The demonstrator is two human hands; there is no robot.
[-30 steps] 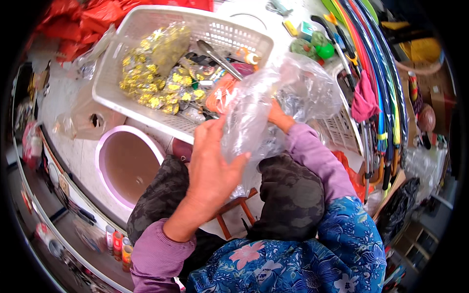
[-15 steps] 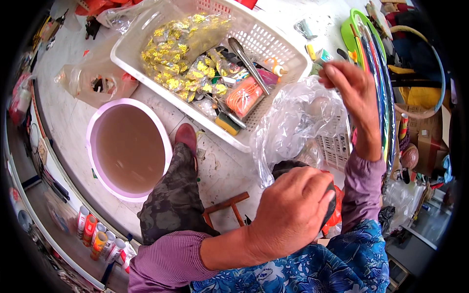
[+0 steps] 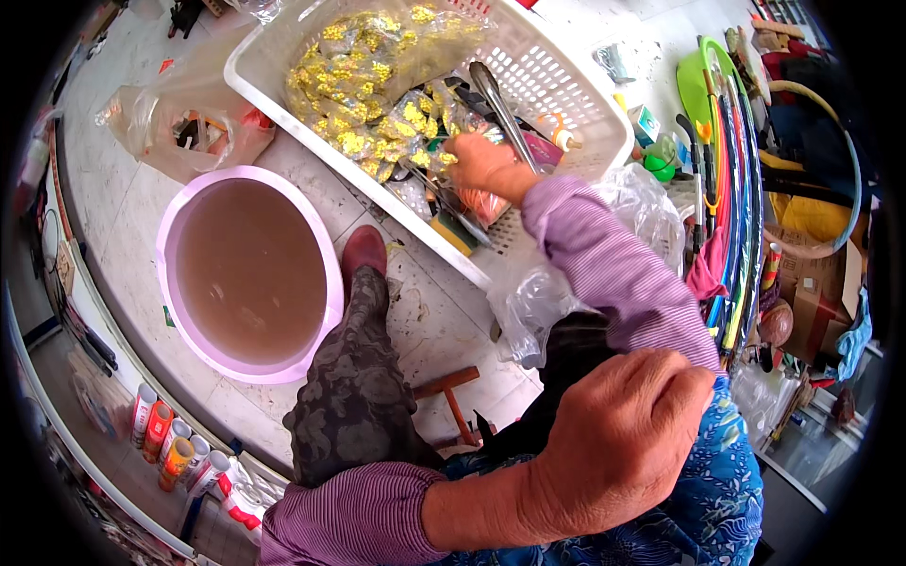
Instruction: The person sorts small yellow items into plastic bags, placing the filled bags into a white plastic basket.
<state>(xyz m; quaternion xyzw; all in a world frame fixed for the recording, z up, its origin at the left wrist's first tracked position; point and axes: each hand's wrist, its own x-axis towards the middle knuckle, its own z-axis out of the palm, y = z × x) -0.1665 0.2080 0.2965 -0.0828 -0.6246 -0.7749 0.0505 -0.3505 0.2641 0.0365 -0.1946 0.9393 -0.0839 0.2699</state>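
Observation:
My left hand (image 3: 618, 443) is closed in a fist above my lap, knuckles up; anything inside it is hidden. My right hand (image 3: 486, 168) reaches into a white plastic basket (image 3: 590, 137), over a clear packet of orange cord (image 3: 483, 204). Its fingertips point down among the contents, and their grip is hidden. Left of that hand lie clear bags of small yellow pieces (image 3: 354, 90). Metal tongs (image 3: 503, 113) lean just beyond it. A yellow and dark sponge (image 3: 455, 234) lies in the basket's near corner.
A pale purple tub (image 3: 168, 255) of murky water stands left of my leg. Crumpled clear plastic (image 3: 538, 307) lies by the basket's near right corner. Hoops and long colourful strips (image 3: 736, 217) stand at right. A wooden frame (image 3: 448, 382) is near my feet.
My right hand has moved left and down, from above the clear plastic into the basket. My left fist has shifted right and slightly down. The view has shifted a little.

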